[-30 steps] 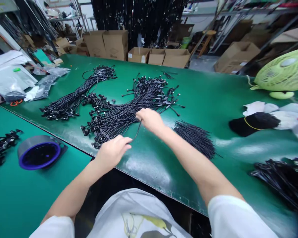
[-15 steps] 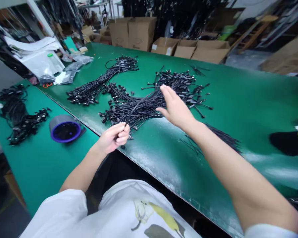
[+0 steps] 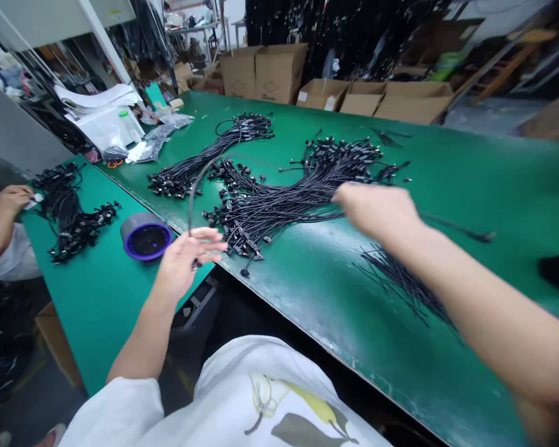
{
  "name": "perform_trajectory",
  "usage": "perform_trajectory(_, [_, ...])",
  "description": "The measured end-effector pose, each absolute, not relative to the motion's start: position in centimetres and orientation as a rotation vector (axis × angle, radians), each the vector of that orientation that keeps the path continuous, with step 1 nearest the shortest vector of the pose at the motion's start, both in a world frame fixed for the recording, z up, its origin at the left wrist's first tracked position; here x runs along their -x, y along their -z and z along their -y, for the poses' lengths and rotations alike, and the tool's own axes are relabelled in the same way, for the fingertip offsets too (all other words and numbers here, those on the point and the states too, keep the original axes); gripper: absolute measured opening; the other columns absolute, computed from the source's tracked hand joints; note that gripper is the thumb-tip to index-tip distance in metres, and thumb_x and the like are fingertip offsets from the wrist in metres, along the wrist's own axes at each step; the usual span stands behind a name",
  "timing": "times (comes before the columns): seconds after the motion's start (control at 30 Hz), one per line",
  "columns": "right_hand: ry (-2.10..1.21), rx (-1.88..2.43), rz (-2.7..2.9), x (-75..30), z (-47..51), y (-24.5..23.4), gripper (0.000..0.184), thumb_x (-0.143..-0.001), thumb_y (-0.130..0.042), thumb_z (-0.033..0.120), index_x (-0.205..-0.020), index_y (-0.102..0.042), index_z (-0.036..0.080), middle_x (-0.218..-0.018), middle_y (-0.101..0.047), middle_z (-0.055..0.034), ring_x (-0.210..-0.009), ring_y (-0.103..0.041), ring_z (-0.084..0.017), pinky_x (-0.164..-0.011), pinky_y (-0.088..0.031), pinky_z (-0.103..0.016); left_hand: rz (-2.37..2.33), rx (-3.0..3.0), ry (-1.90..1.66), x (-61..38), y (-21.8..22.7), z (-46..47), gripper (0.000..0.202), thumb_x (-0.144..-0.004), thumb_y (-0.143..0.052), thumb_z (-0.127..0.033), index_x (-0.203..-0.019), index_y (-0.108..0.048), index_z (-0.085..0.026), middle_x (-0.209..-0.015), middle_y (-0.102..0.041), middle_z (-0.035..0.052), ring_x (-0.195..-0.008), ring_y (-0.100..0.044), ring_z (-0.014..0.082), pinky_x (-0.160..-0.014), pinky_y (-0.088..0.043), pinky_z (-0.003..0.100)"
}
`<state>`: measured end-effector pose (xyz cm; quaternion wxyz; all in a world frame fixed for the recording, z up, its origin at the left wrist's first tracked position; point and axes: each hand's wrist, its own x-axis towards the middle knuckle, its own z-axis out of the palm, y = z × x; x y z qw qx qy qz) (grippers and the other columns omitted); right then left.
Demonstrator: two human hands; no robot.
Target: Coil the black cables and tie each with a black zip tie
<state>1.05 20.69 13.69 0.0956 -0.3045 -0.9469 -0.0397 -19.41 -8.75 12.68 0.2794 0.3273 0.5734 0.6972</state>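
- Since the last frame, the left hand (image 3: 186,264) had drawn one black cable (image 3: 190,205) clear of the pile, and the right hand (image 3: 377,211) had slid rightward off the bundle.
- Left hand: its fingers were spread, yet it gripped the cable, which rose in a thin arc above the hand, with a small plug just under the palm.
- Right hand: too blurred to tell whether it was open or closed. A second cable (image 3: 461,226) lay just past it, and whether the hand held it was unclear.
- Just ahead of the left hand lay a big bundle of black cables (image 3: 279,211) on the green surface (image 3: 470,167), and a second bundle (image 3: 190,174) lay farther on.
- Below the right hand sat a loose bunch of thin cables (image 3: 400,282).
- Left of the left hand stood a tape roll (image 3: 145,237), and beyond it a co-worker's hand (image 3: 10,198) rested near more cables (image 3: 69,211).
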Motion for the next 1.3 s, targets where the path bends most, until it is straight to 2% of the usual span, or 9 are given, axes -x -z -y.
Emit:
perform_trajectory(0.07, [0.042, 0.518, 3.081, -1.8, -15.2, -13.4, 0.016, -0.093, -0.048, 0.023, -0.088, -0.063, 0.018, -0.082, -0.067, -0.0078, -0.067, -0.058, -0.018, -0.056, -0.025, -0.028, -1.726, -1.149, -1.699, 17.3, -10.8, 6.0, 0.035, -0.088, -0.059, -0.045, -0.110, -0.066, -0.019, -0.117, -0.065, 0.0095, -0.110, -0.061, 0.0207, -0.090, -0.052, 0.030])
perform_trajectory(0.13, [-0.018, 0.244, 3.137, -2.5, -11.3, -13.3, 0.021, -0.096, -0.045, 0.027, -0.087, -0.062, 0.019, -0.079, -0.066, -0.0046, -0.066, -0.058, -0.016, -0.053, -0.024, -0.027, -1.619, -1.320, -1.435, 14.8, -9.1, 3.9, 0.035, -0.089, -0.058, -0.044, -0.110, -0.068, -0.018, -0.108, -0.068, 0.0095, -0.108, -0.061, 0.0210, -0.097, -0.047, 0.034])
perform_trajectory(0.27, [0.040, 0.426, 3.002, -5.2, -12.1, -14.1, 0.033, -0.098, -0.041, 0.041, -0.087, -0.061, 0.018, -0.082, -0.065, -0.0042, -0.068, -0.059, -0.015, -0.050, -0.024, -0.027, -1.066, -1.021, -1.140, 12.1, -7.8, 2.5, 0.043, -0.092, -0.051, -0.050, -0.102, -0.067, -0.011, -0.052, -0.045, -0.0048, -0.045, -0.043, 0.0084, -0.054, -0.048, 0.024])
perform_trajectory(0.53, [-0.252, 0.846, 2.690, -14.2, -19.5, -9.8, 0.034, -0.098, -0.037, 0.040, -0.107, -0.065, 0.022, -0.101, -0.070, -0.0078, -0.087, -0.065, -0.023, -0.070, -0.045, -0.033, -0.707, -0.427, -1.457, 16.9, -9.4, 3.7, 0.025, -0.090, -0.057, -0.027, -0.100, -0.069, -0.007, -0.047, -0.016, -0.0127, -0.034, -0.007, 0.0010, -0.033, -0.026, 0.010])
perform_trajectory(0.67, [-0.269, 0.947, 2.622, -15.5, -19.2, -7.5, 0.035, -0.099, -0.035, 0.041, -0.103, -0.064, 0.022, -0.102, -0.070, -0.0111, -0.089, -0.065, -0.027, -0.071, -0.046, -0.036, -0.687, -0.365, -1.519, 17.7, -9.7, 4.6, 0.027, -0.095, -0.048, -0.023, -0.094, -0.068, -0.006, -0.045, -0.017, -0.0125, -0.029, -0.010, 0.0015, -0.031, -0.028, 0.011])
perform_trajectory(0.83, [-0.124, 0.648, 2.809, -14.1, -15.4, -7.7, 0.033, -0.098, -0.035, 0.035, -0.079, -0.058, 0.021, -0.075, -0.063, -0.0072, -0.065, -0.058, -0.020, -0.056, -0.037, -0.031, -0.796, -0.361, -1.755, 16.9, -10.3, 3.1, 0.021, -0.094, -0.052, -0.023, -0.107, -0.065, -0.012, -0.054, -0.043, -0.0076, -0.040, -0.040, 0.0012, -0.044, -0.039, 0.008])
perform_trajectory(0.93, [-0.273, 0.371, 2.953, -12.2, -11.7, -9.0, 0.027, -0.090, -0.043, 0.023, -0.065, -0.051, 0.020, -0.060, -0.055, -0.0011, -0.052, -0.049, -0.014, -0.054, -0.030, -0.028, -1.101, -0.736, -1.715, 14.5, -9.7, 1.3, 0.022, -0.091, -0.059, -0.034, -0.097, -0.069, -0.015, -0.078, -0.064, 0.0021, -0.070, -0.062, 0.0094, -0.069, -0.051, 0.019])
perform_trajectory(1.07, [-0.945, 0.102, 2.840, -9.8, -9.9, -10.9, 0.025, -0.085, -0.044, 0.017, -0.060, -0.048, 0.018, -0.055, -0.050, 0.0029, -0.048, -0.039, -0.009, -0.052, -0.026, -0.025, -1.237, -1.323, -1.228, 10.4, -8.0, 0.2, 0.029, -0.093, -0.053, -0.040, -0.096, -0.069, -0.016, -0.103, -0.068, 0.0105, -0.107, -0.061, 0.0220, -0.100, -0.042, 0.035])
perform_trajectory(1.3, [-1.421, 0.713, 1.808, -7.0, -11.3, -6.6, 0.030, -0.082, -0.064, 0.042, -0.100, -0.055, 0.020, -0.088, -0.056, -0.0019, -0.079, -0.053, -0.014, -0.069, -0.042, -0.026, -0.870, -0.851, -1.385, 7.8, -6.6, -0.8, 0.030, -0.092, -0.054, -0.045, -0.082, -0.054, -0.017, -0.053, -0.038, -0.0076, -0.044, -0.038, 0.0076, -0.051, -0.037, 0.022])
